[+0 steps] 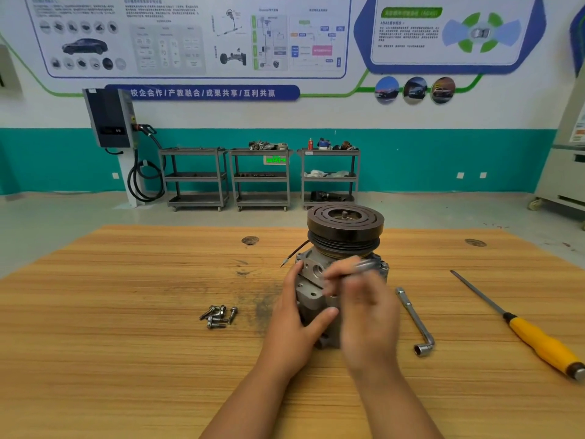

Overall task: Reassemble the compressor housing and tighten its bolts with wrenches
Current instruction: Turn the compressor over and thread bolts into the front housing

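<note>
The compressor (343, 248) stands upright mid-bench (126, 343), pulley uppermost. The left hand (297, 315) grips its housing; the blurred right hand (364, 312) pinches a bolt (367, 265). Loose bolts (218, 315) lie left of it.

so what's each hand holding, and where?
Left hand grips the grey metal compressor housing by its side. Right hand, blurred, pinches a thin silvery tool; type unclear.

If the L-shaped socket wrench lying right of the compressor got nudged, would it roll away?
Probably not: the L-shaped socket wrench has a bent end that should stop a full roll. It looks like solid metal, so likely stiff and heavy for its size. On the smooth wooden table it might slide.
</note>
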`<state>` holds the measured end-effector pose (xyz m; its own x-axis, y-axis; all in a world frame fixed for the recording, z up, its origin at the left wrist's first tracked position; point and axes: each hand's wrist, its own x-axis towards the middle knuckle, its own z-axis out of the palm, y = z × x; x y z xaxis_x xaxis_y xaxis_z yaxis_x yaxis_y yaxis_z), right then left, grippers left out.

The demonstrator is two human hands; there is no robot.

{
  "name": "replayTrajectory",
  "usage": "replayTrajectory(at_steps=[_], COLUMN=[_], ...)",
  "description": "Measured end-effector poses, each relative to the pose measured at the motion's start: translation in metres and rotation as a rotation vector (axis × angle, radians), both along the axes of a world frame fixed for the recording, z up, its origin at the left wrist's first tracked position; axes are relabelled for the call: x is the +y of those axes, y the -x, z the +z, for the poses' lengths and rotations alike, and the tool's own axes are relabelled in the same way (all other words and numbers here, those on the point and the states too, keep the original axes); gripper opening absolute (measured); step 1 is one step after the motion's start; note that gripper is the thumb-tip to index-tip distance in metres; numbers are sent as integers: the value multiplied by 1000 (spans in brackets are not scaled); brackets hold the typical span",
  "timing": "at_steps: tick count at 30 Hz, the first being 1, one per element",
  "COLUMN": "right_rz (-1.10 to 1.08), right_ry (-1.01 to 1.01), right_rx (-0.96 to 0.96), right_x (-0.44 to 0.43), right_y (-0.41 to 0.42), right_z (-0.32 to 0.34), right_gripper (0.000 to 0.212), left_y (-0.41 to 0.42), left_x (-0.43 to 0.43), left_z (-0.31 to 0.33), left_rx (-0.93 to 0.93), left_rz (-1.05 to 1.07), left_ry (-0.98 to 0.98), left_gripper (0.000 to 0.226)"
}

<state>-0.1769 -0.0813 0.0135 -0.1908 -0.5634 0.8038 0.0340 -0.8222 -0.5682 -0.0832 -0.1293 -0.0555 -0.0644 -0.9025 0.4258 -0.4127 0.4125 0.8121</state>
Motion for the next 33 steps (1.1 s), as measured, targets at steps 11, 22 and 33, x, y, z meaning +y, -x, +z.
replayTrajectory(at_steps=[11,22,33], right_rz=[429,345,-108], right_ry=[-373,-314,198], right_rx=[-842,-909,-337], right_x=[-36,-28,-4], right_y=[70,64,23], right_z=[11,-5,-29], right_gripper=[65,68,48], left_y=[0,0,0], left_x=[7,7,7], left_z=[9,9,7], left_rx=[84,107,99], left_rz=[-44,-36,-16], left_ry=[-30,-62,-47], left_gripper=[80,81,84])
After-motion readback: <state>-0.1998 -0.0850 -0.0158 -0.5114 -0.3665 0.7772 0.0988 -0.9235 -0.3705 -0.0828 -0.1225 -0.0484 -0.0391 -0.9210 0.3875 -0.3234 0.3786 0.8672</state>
